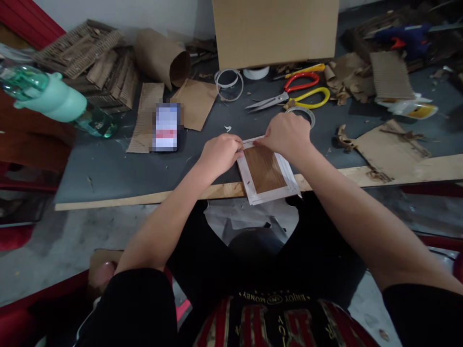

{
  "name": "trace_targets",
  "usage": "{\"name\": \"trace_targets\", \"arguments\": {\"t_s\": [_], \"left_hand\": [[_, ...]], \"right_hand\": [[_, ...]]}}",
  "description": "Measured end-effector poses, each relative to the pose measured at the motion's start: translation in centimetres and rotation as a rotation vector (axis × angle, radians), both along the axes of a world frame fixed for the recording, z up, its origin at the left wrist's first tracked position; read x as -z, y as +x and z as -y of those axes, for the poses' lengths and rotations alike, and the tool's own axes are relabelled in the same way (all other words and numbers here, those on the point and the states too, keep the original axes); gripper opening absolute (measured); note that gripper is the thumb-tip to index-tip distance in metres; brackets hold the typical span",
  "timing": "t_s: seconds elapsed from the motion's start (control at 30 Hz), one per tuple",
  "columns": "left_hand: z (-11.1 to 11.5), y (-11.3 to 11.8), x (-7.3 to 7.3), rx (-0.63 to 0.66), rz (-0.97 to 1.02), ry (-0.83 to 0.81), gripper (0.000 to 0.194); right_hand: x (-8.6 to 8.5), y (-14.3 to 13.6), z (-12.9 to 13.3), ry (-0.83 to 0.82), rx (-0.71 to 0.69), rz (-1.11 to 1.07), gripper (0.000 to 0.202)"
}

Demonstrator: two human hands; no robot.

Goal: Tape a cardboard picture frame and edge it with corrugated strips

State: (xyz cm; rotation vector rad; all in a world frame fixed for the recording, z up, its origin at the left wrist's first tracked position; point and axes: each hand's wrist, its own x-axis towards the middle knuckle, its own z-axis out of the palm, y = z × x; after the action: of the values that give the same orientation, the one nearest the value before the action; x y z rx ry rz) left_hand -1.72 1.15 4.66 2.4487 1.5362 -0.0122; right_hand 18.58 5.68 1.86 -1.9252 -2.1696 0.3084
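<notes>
A small brown rectangular panel (265, 169) with white strips along its borders lies at the table's front edge, its near end jutting over. At the panel's far left corner, my left hand (221, 153) is closed, fingertips pinching the white border. My right hand (289, 137) is closed on the far border, thumb and fingers pressed together on the white strip. Just beyond my right hand rests a roll of tape (303, 115), partly hidden by it. Scissors with one red and one yellow handle (289, 96) lie farther back, blades pointing left.
A phone (166, 127) lies on corrugated cardboard at left, near a green bottle (58, 99). Stacked cardboard pieces (108, 77) and a cardboard tube (159, 58) sit behind. A large cardboard box (275, 33) stands at the back. A blue glue gun (405, 38) and scraps (390, 144) are at right.
</notes>
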Motion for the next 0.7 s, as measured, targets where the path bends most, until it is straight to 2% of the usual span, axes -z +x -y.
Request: {"name": "trace_targets", "arguments": {"t_s": [0.1,0.2,0.37,0.43,0.57,0.7], "left_hand": [[0.1,0.1,0.0,-0.004,-0.003,-0.001,0.024],[0.1,0.1,0.0,-0.004,-0.011,0.002,0.022],[0.1,0.1,0.0,-0.004,-0.006,-0.011,0.023],[0.1,0.1,-0.1,-0.005,-0.004,-0.017,0.023],[0.0,0.0,-0.2,-0.010,0.006,-0.022,0.023],[0.1,0.0,-0.3,-0.013,0.005,-0.031,0.023]], "right_hand": [[-0.6,-0.2,0.0,0.001,0.045,0.064,0.073],[-1.4,0.1,0.2,-0.090,0.069,0.080,0.063],[-0.9,2.3,-1.0,-0.224,-0.057,-0.055,0.034],[-0.4,3.1,-1.7,-0.255,-0.104,-0.072,0.029],[0.0,3.7,-2.4,-0.247,-0.133,-0.080,0.030],[-0.5,3.3,-2.0,-0.275,-0.114,-0.082,0.035]]}}
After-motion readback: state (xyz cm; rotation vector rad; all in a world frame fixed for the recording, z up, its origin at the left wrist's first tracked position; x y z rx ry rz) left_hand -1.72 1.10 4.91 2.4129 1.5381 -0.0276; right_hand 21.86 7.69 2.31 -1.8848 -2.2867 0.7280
